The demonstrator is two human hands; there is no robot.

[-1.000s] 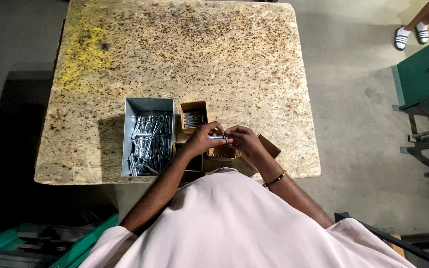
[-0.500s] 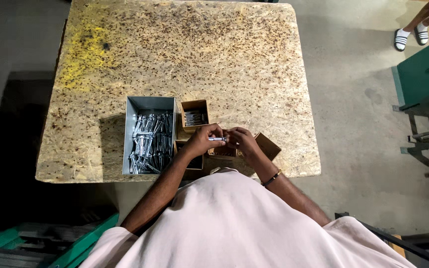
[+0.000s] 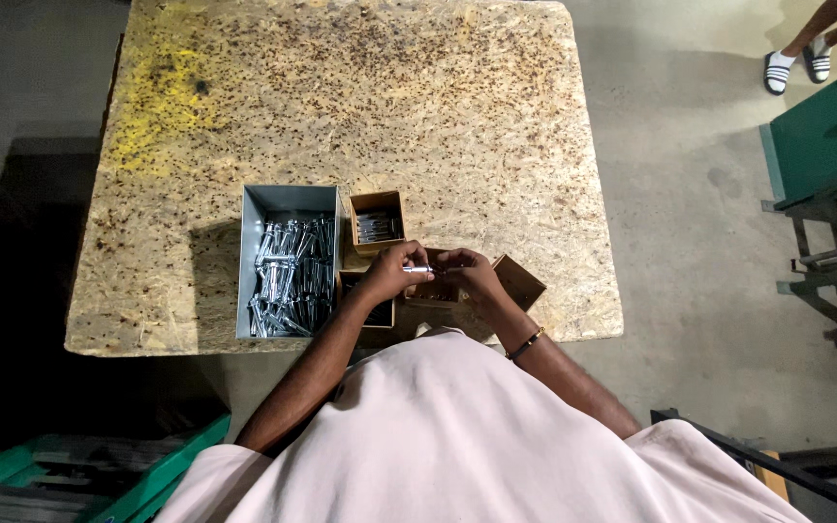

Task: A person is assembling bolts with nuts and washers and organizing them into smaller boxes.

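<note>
Fingertips of both hands meet on 1 small silvery metal piece, a short bolt or pin (too small to tell which), pinching it from either end. Left hand and right hand hover close together over the near edge of the chipboard table. Below them lie small open cardboard boxes: 1 under the fingers, another tilted just right of the right hand, and a 3rd just beyond the left hand, holding a few metal pieces. Beside these, on the left, stands a grey metal tray heaped with shiny fasteners. A thin bangle circles the right wrist.
</note>
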